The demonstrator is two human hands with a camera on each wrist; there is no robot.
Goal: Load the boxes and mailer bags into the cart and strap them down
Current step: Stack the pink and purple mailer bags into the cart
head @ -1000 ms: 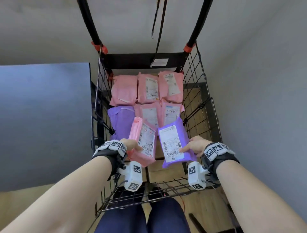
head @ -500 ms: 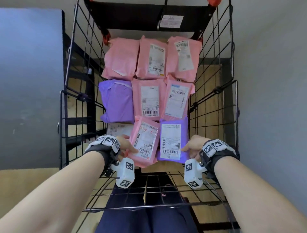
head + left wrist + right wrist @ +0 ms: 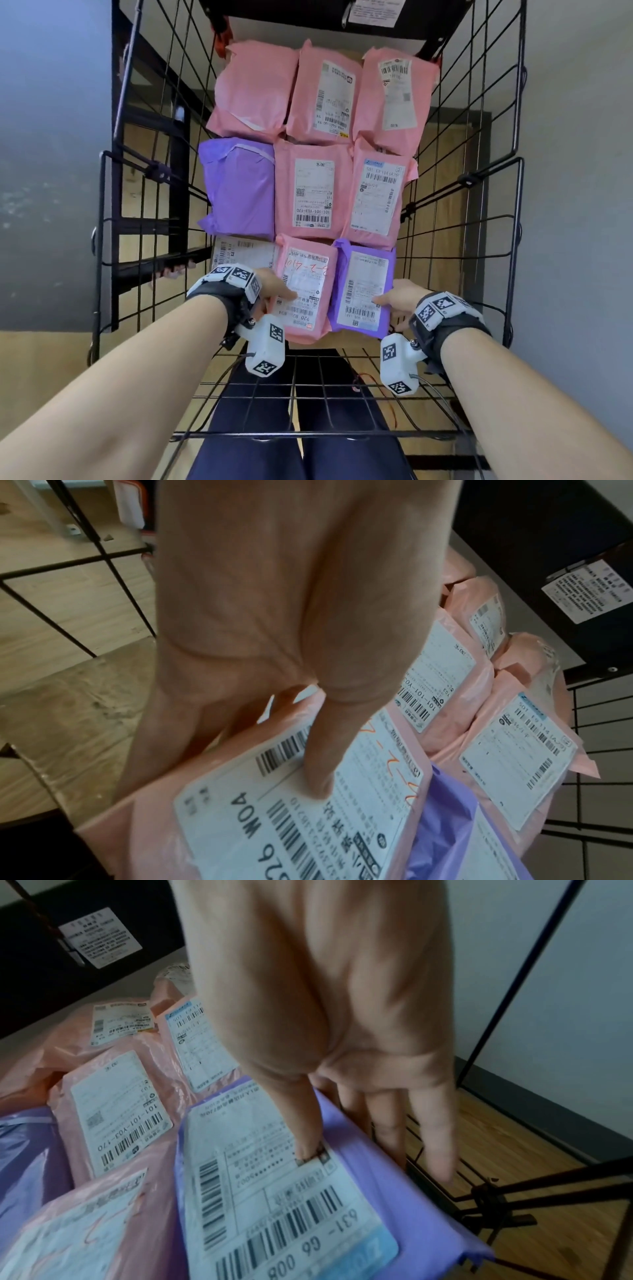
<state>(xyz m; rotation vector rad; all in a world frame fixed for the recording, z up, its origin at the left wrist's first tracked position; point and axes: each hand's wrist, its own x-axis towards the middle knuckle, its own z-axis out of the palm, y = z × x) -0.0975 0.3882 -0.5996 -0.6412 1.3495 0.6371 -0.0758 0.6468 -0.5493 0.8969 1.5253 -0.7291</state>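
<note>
Head view: left hand (image 3: 274,287) pinches pink mailer (image 3: 303,287), thumb on label, fingers beneath; right hand (image 3: 399,298) pinches purple mailer (image 3: 363,291) likewise. Both sit side by side in the cart (image 3: 479,212), completing the near row against earlier bags, probably kept flat so a strap can bear evenly. Left wrist view adds fingers (image 3: 178,739) under the mailer's edge above a cardboard box (image 3: 78,702). Right wrist view adds fingers (image 3: 435,1137) hanging past the purple edge, beside the cart's wire.

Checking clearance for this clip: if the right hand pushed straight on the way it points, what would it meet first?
Likely the pink mailer with the blue-topped label, just beyond the purple mailer that the right hand holds. The two already look touching or overlapped, though depth is unclear.
</note>
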